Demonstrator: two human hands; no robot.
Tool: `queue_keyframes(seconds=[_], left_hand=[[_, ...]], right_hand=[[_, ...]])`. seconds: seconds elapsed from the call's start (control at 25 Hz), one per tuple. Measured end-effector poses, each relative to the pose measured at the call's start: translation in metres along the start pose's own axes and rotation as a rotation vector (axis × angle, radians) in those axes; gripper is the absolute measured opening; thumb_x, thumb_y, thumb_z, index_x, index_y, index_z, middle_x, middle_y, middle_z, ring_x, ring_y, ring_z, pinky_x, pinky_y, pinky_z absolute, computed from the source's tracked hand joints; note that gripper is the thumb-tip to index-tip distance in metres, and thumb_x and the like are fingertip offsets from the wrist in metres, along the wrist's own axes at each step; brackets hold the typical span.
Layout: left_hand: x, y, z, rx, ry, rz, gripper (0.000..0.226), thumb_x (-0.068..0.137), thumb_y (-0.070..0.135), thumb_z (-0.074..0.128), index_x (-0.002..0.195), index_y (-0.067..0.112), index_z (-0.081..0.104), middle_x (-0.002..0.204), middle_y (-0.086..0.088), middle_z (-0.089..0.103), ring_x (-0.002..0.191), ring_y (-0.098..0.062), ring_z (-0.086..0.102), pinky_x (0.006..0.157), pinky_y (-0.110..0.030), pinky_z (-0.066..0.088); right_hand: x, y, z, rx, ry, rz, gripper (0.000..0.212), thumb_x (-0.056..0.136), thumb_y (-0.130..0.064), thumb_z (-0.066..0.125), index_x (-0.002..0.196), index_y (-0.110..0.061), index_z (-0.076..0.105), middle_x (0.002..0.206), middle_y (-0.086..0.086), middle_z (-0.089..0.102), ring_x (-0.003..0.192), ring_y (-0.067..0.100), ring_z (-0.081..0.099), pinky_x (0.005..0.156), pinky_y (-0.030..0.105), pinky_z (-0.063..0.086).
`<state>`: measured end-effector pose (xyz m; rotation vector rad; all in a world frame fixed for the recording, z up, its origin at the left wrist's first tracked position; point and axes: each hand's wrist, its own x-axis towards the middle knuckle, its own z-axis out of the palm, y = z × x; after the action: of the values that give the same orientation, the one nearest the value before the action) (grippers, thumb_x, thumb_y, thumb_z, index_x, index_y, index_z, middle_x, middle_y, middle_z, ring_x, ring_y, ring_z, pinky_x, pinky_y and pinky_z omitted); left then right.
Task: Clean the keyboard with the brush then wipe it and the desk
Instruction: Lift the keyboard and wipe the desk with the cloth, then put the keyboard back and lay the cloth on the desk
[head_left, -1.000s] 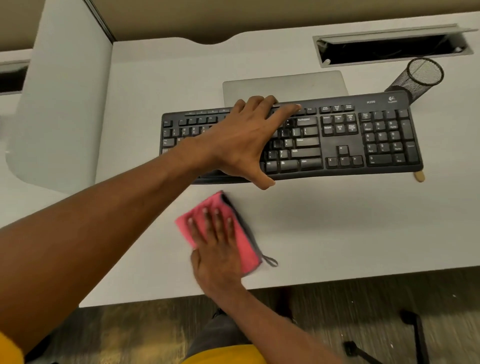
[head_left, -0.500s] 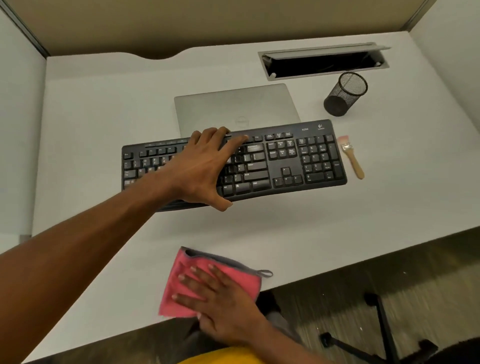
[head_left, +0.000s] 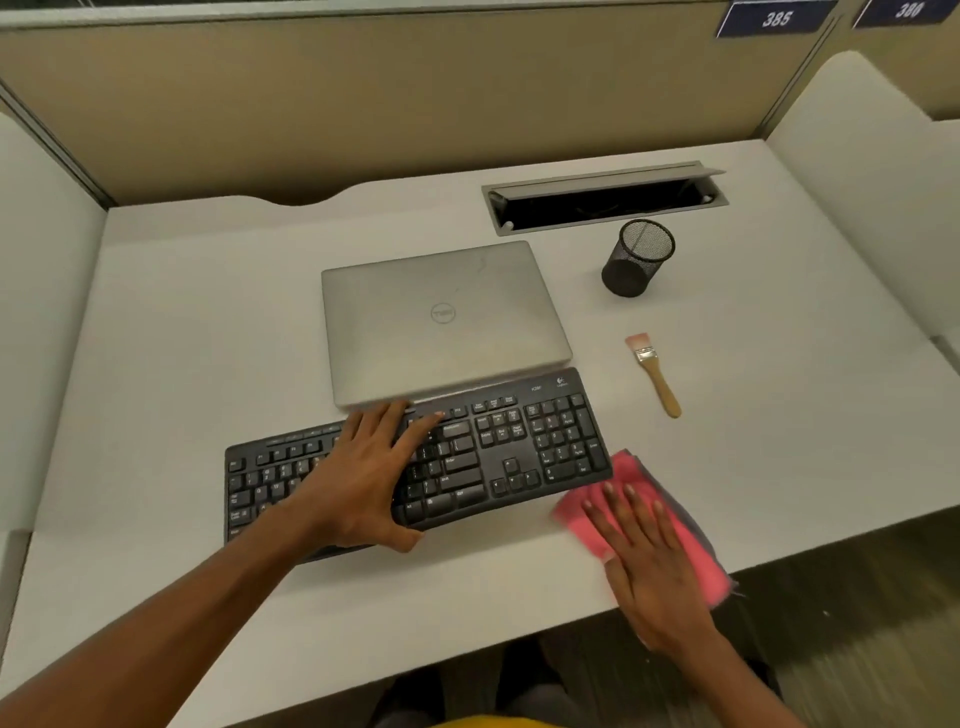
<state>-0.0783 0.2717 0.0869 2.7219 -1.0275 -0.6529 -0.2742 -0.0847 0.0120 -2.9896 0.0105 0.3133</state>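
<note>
A black keyboard lies across the white desk, its right end angled away from me. My left hand rests flat on the middle keys, fingers spread and thumb at the near edge. A pink cloth with a grey edge lies at the desk's front edge, just right of the keyboard's near right corner. My right hand presses flat on it with straight fingers. A small wooden-handled brush lies alone on the desk to the right of the keyboard, bristles pointing away.
A closed silver laptop sits just behind the keyboard, touching its far edge. A black mesh pen cup stands at the back right, before an open cable tray slot. White side panels and a beige back wall enclose the desk.
My right hand has slid the pink cloth from the front left of the desk to the right, beside the keyboard's right end. My left hand stays on the keyboard. The view tilted up.
</note>
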Motion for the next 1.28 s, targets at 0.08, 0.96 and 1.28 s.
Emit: queue_keyframes(seconds=[0.08,0.96,1.28], left_hand=[[0.002,0.008,0.011,-0.004,-0.021,-0.002,0.141,0.063,0.085,0.069,0.165,0.037,-0.017,0.173,-0.009,-0.005,0.159,-0.032,-0.006,0.130,-0.049,-0.003],[0.042,0.029,0.055,-0.008,-0.074,-0.041,0.144,0.069,0.083,0.072,0.162,0.034,-0.025,0.174,-0.011,-0.015,0.161,-0.033,-0.017,0.125,-0.047,-0.019],[0.048,0.030,0.063,-0.033,-0.052,-0.030,0.143,0.067,0.085,0.070,0.163,0.034,-0.023,0.175,-0.009,-0.013,0.161,-0.030,-0.014,0.125,-0.044,-0.019]], right_hand=[[-0.002,0.028,-0.003,-0.001,0.015,0.059,0.068,0.100,-0.026,0.032,0.160,-0.027,-0.001,0.168,0.001,-0.008,0.155,0.024,-0.005,0.122,0.055,0.018],[0.008,0.112,-0.006,0.011,0.077,0.182,0.062,0.102,-0.035,0.023,0.160,-0.025,0.007,0.168,0.000,-0.001,0.155,0.025,0.000,0.121,0.059,0.020],[0.009,0.114,-0.004,-0.008,0.074,0.191,0.062,0.101,-0.035,0.025,0.160,-0.024,0.008,0.168,0.000,-0.001,0.155,0.024,-0.001,0.121,0.057,0.020]])
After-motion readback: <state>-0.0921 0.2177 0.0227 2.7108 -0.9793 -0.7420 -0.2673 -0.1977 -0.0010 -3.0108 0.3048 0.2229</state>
